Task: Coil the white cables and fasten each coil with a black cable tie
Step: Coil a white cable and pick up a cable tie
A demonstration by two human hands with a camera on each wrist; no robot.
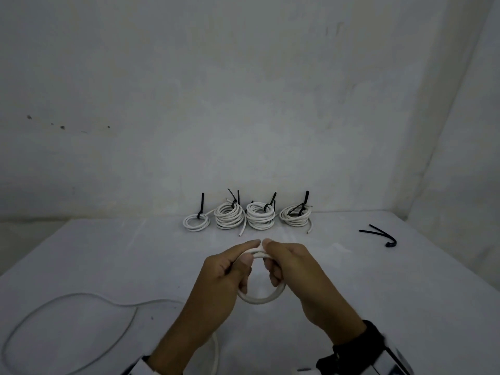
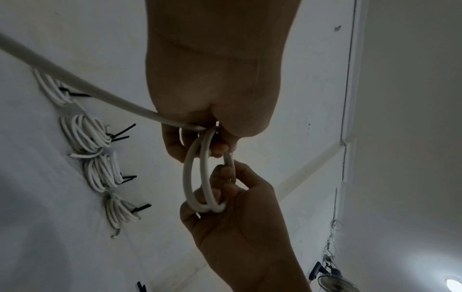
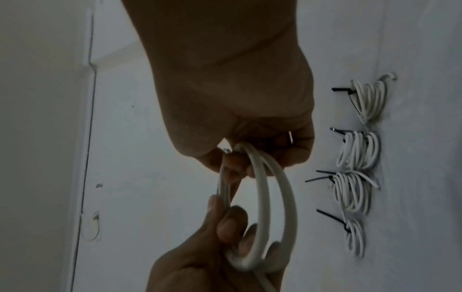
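Cable [image 1: 261, 299]: white, smooth sheath, looks like plastic, faint sheen in the wrist views. Tied coils [image 1: 230, 219], centre of head frame: same smooth white jacket. Ties [image 1: 378, 234], right of frame: black, thin, look like plastic, matt. Table [image 1: 108, 253]: white, matt, slightly mottled. Wall [image 1: 243, 104]: painted, matt, uneven, scuffed, dark specks at left. Wrist strap [image 1: 359, 345], lower right: black, looks like cloth.

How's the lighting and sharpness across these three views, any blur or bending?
Head view: dim, even light, table edges bowed by the wide lens. Left wrist view: hand backlit and dark, lamp glare bottom right. Right wrist view: dim, coil slightly motion-blurred.
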